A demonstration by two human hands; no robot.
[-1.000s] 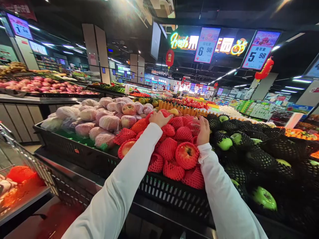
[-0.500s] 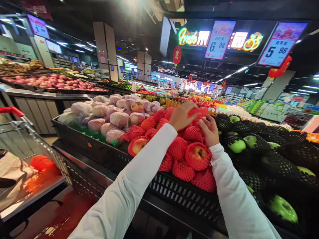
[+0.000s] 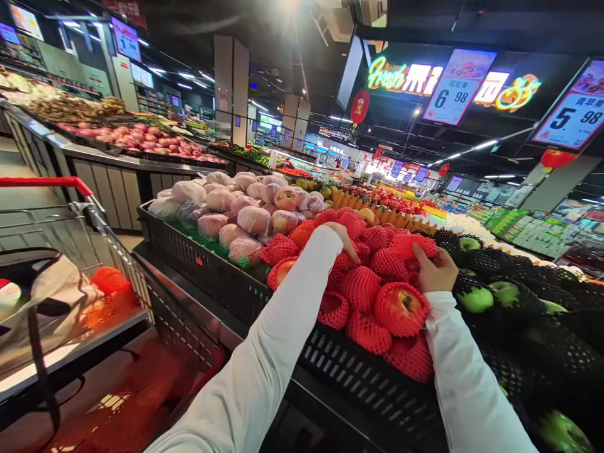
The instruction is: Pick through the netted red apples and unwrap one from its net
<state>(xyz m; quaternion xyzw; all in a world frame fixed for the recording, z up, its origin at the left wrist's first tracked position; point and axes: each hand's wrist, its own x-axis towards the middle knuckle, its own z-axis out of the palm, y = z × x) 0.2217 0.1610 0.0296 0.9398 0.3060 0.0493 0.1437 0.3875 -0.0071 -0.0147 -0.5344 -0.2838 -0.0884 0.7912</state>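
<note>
My right hand (image 3: 438, 269) pinches a red foam fruit net (image 3: 411, 245) between thumb and fingers; the net looks flattened, and I cannot tell whether any fruit is inside. To its left, my left hand (image 3: 346, 240) reaches down among apples in red foam nets, its fingertips partly hidden behind the sleeve and fruit, so its grip is unclear. Just below the hands, a red-yellow apple (image 3: 402, 308) faces up out of its red net. More netted apples (image 3: 361, 288) are heaped around it in a black slotted crate (image 3: 349, 362).
Film-wrapped pale pink fruit (image 3: 255, 219) fills the crate's left part. Green apples (image 3: 475, 299) in black nets lie on the right. A shopping cart (image 3: 113, 251) stands close at left, holding a pale bag (image 3: 56, 292) and something orange-red. Price signs (image 3: 460, 88) hang overhead.
My hands have drawn apart: the left moved down among the apples, while the right keeps the red net. The view has turned left, showing more of the cart.
</note>
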